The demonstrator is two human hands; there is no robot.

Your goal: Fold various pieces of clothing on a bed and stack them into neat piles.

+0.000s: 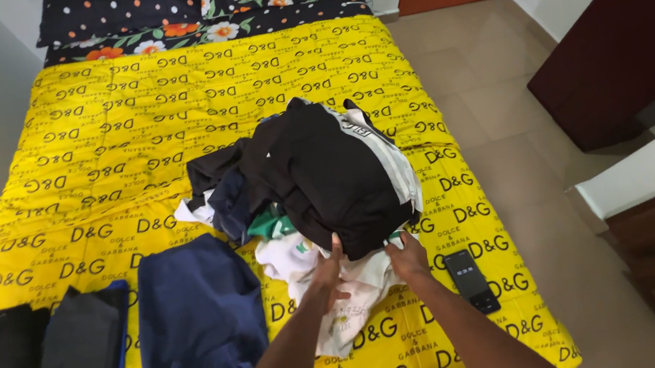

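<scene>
Reaching into the jumbled clothes pile (308, 186) mid-bed, the left hand (326, 280) lies loosely open on a white garment (353, 292), the right hand (409, 257) grips the pile's edge, while three folded pieces (120, 336) lie done alongside, most unsorted.

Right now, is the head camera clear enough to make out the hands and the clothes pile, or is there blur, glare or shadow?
Head view: sharp, evenly lit, no glare; wide-angle lens bows the yellow printed bedspread edges; the black garment topping the pile loses fold detail; left hand and right hand crisp, shadows soft.
</scene>
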